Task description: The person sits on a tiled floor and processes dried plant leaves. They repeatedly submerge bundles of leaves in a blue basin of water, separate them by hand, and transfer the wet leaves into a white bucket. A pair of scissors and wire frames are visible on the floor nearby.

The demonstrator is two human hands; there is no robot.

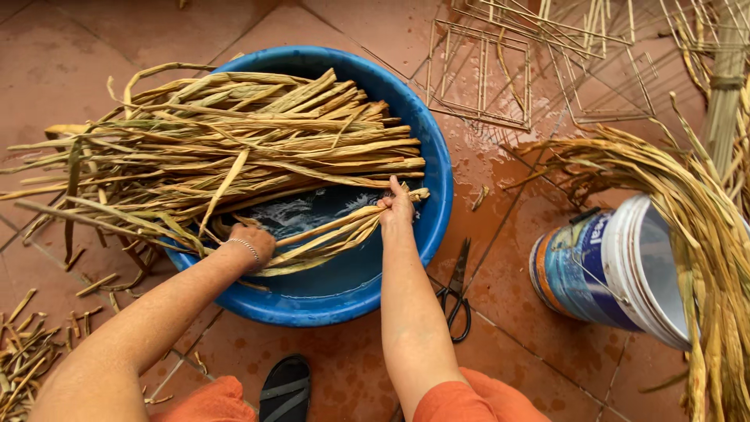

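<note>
Straw-coloured reed bundle [328, 234] over blue basin [433, 156], left hand [251, 244] and right hand [396, 209] outstretched, each grip closed around it.

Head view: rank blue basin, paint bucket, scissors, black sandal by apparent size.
1. Blue basin
2. Paint bucket, lying on its side
3. Scissors and black sandal: look about alike; the sandal is cut off by the frame edge, so no ranking.

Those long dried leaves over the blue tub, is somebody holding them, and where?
Yes. Both hands grip one small bundle of dried leaves: the right hand near its cut ends, the left hand further along, over the water in the blue tub.
</note>
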